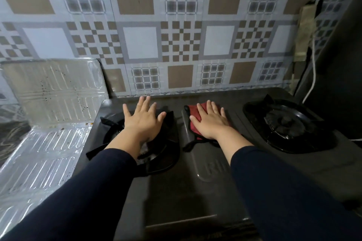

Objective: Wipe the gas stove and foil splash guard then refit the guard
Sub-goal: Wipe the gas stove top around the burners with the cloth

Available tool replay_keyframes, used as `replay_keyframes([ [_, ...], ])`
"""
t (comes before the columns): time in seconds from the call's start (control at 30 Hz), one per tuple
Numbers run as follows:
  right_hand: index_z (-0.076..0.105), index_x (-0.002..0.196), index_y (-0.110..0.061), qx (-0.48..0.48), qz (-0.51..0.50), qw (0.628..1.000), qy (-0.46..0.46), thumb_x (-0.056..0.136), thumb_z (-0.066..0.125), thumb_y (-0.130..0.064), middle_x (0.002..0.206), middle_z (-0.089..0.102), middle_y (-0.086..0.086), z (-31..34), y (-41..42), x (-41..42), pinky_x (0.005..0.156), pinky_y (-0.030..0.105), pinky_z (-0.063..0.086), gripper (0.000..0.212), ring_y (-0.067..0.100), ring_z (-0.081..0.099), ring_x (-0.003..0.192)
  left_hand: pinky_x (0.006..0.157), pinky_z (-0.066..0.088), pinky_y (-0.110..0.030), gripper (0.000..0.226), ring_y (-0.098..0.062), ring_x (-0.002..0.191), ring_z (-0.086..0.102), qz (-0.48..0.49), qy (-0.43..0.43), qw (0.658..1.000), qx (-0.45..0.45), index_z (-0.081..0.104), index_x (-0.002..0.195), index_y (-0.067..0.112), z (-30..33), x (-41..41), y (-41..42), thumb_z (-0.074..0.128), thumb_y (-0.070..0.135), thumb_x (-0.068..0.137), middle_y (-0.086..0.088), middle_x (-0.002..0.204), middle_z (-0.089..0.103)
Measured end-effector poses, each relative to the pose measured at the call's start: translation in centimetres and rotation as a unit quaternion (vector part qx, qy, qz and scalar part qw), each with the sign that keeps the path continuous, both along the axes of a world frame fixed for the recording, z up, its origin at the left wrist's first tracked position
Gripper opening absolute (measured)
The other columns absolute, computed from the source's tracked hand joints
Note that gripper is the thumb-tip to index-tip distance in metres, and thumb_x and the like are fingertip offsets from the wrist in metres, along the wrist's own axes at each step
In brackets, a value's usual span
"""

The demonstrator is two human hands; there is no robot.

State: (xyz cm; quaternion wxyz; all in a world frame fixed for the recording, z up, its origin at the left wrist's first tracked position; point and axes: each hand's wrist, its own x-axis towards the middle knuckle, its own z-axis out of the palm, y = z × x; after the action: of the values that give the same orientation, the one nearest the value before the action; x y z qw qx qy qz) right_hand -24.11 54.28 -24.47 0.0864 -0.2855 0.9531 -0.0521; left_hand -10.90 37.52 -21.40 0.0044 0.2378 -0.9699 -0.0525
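Head view: cloth [195, 117] under right grip [210, 121].

Both arms reach forward, in dark long sleeves. The left hand [144, 118] is flat with fingers spread wide. The right hand [210, 121] is flat too (fingers straight, slightly apart), palm down.

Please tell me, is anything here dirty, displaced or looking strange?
Yes. The foil splash guard is off the gas stove, standing folded to its left against the wall, and dark spatter specks dot its panels. The right hand presses a red cloth flat on the stove; the left hand hovers open over the left burner.
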Motion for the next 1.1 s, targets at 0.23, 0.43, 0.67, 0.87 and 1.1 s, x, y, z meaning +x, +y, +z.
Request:
replay_keyframes([
  [0.23,0.000,0.152,-0.027,0.007,0.001,1.000,0.005,0.092,0.015,-0.064,0.160,-0.013,0.011,0.2,-4.0,-4.8,0.117,0.052,-0.009,0.072,0.026,-0.016,0.147,0.114,-0.012,-0.058,0.073,-0.012,0.146,-0.020,0.046,-0.007,0.999,0.025,-0.003,0.152,0.014,-2.0,0.6,-1.5,0.008,0.058,0.095,0.003,0.158,-0.024],
  [0.43,0.001,0.151,-0.036,0.017,0.059,0.998,0.006,0.094,0.012,-0.062,0.161,-0.008,0.008,0.5,-8.7,-6.1,0.117,0.053,-0.008,0.063,0.025,-0.012,0.148,0.114,-0.016,-0.056,0.073,-0.013,0.146,-0.020,0.049,0.004,0.999,-0.002,-0.003,0.151,0.009,-2.7,0.4,-1.1,0.006,0.055,0.095,0.000,0.159,-0.023],
  [0.67,-0.002,0.148,-0.044,-0.011,0.181,0.983,0.024,0.094,0.019,-0.061,0.161,-0.012,0.000,0.0,-8.6,-5.5,0.116,0.048,-0.013,0.060,0.017,-0.013,0.148,0.112,-0.017,-0.057,0.074,-0.013,0.146,-0.020,0.060,-0.036,0.998,-0.001,-0.004,0.152,0.014,-1.4,0.4,-1.4,0.007,0.059,0.094,0.004,0.159,-0.021],
  [0.87,0.009,0.148,-0.045,-0.009,0.202,0.979,0.007,0.097,0.016,-0.058,0.161,0.000,-0.007,0.2,-8.2,-5.5,0.119,0.043,-0.001,0.053,0.017,-0.002,0.149,0.114,-0.015,-0.055,0.066,-0.013,0.147,-0.016,0.085,-0.023,0.996,-0.019,0.003,0.152,0.026,-0.6,3.4,-4.3,0.009,0.058,0.095,0.006,0.162,-0.009],
  [1.1,0.003,0.144,-0.052,0.038,0.233,0.970,-0.064,0.101,0.011,-0.048,0.160,-0.011,-0.007,1.0,-11.3,-6.5,0.117,0.047,-0.009,0.045,0.017,-0.013,0.147,0.115,-0.014,-0.057,0.065,-0.011,0.147,-0.016,0.132,-0.013,0.991,0.019,-0.002,0.152,0.028,-1.6,6.2,-6.9,0.014,0.057,0.096,0.004,0.161,-0.012],
])
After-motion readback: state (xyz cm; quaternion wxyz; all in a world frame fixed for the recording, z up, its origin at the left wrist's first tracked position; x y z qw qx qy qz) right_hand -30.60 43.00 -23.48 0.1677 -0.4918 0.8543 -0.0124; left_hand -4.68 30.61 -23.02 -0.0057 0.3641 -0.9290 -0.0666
